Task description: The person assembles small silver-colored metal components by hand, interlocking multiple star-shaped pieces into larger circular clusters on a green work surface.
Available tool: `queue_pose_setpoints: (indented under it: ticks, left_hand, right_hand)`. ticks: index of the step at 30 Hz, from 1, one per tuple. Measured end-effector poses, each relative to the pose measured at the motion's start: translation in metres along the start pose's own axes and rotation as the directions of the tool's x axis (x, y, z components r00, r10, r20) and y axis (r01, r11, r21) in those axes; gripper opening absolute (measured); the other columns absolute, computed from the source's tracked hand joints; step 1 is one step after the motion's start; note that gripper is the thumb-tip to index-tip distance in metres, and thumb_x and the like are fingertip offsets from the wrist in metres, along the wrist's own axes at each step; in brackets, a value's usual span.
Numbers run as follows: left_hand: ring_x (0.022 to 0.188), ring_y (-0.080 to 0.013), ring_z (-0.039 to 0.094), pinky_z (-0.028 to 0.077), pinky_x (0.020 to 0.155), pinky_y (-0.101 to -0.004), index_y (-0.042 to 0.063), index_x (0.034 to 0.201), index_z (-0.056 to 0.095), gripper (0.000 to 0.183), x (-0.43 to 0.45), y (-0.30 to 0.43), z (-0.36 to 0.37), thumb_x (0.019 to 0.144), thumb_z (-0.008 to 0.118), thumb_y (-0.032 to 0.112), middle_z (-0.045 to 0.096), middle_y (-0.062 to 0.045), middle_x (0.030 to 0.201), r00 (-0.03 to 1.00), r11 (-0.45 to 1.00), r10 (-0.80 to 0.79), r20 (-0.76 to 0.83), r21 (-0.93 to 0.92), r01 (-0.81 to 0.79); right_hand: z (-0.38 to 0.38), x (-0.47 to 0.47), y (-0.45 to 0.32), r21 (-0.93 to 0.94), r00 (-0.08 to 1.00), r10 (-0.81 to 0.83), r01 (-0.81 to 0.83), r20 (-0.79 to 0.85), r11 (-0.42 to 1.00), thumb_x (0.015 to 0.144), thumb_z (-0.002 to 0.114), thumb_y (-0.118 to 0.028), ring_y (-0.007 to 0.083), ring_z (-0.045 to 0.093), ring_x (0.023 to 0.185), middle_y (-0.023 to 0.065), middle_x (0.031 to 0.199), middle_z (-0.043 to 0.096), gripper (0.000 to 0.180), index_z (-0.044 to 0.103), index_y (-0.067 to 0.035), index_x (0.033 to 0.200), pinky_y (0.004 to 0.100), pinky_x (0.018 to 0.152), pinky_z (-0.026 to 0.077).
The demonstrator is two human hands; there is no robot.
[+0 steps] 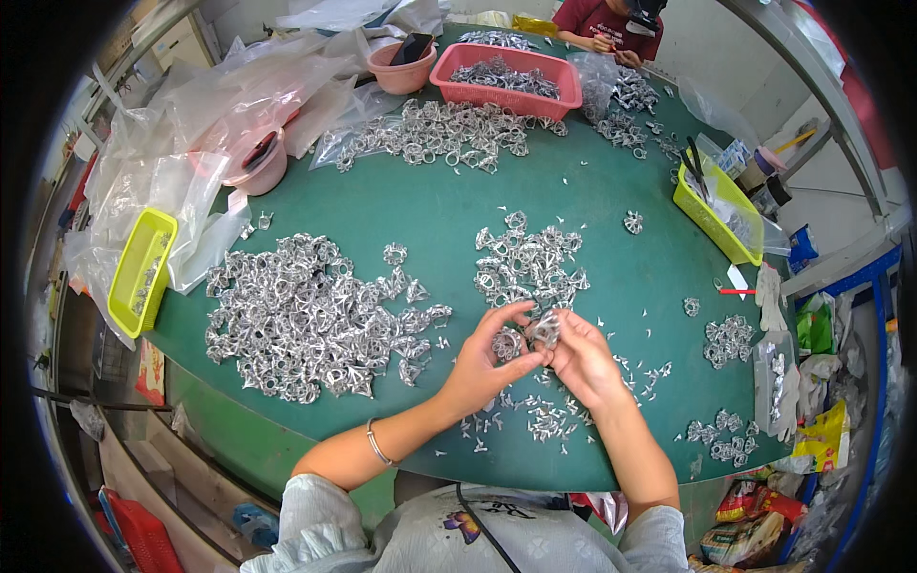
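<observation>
My left hand [494, 351] is curled around a silvery cast-metal piece [507, 344] with an openwork, flower-like face. Between the thumb and fingers of my right hand [584, 351] is another silvery metal piece [544, 328], held close against the first. Just beyond my hands lies a heap of similar ring-like castings [530, 265]. A larger heap of castings [308, 315] spreads to the left. Small metal offcuts [551, 419] are scattered on the green tabletop [444, 200] under and around my wrists.
Right of my hands lie small clusters of castings [728, 340] and a clear tray [774, 383]. A yellow-green basket [718, 208] holds black-handled pliers [695, 168]. Farther back, a pink basket [505, 79] full of castings stands near a seated person [609, 32]. Plastic bags [215, 107] cover the left edge.
</observation>
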State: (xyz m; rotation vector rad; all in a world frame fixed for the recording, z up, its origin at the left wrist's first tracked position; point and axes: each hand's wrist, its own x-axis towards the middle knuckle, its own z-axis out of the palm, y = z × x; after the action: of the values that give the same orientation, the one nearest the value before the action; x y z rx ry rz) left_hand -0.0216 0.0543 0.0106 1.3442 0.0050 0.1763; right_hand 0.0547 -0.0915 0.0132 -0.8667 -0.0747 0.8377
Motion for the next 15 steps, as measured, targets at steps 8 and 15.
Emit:
queue_pose_setpoints:
  ticks: [8, 15]
  left_hand:
    - [0.061, -0.0137, 0.049, 0.04, 0.053, -0.0232, 0.005, 0.115, 0.048, 0.03, 0.0, -0.012, -0.02, 0.088, 0.047, 0.019, 0.053, -0.01, 0.093, 0.91, 0.623, -0.302, 0.283, -0.664, 0.414]
    - [0.062, -0.0168, 0.053, 0.044, 0.047, -0.0266, 0.005, 0.104, 0.048, 0.028, 0.005, 0.0, -0.012, 0.091, 0.038, 0.027, 0.054, -0.013, 0.091, 0.884, 0.565, -0.38, 0.271, -0.689, 0.454]
  right_hand:
    - [-0.007, 0.017, -0.03, -0.962, 0.754, -0.653, 0.223, 0.068, 0.157, 0.08, 0.054, 0.0, 0.0185, 0.053, 0.08, 0.0063, 0.091, 0.06, 0.024, 0.053, -0.002, 0.104, 0.0286, 0.073, 0.042]
    - [-0.047, 0.032, -0.043, -0.976, 0.843, -0.523, 0.013, 0.128, -0.217, 0.075, 0.056, 0.005, 0.0212, 0.055, 0.083, 0.0089, 0.092, 0.061, 0.032, 0.055, -0.006, 0.104, 0.033, 0.074, 0.042]
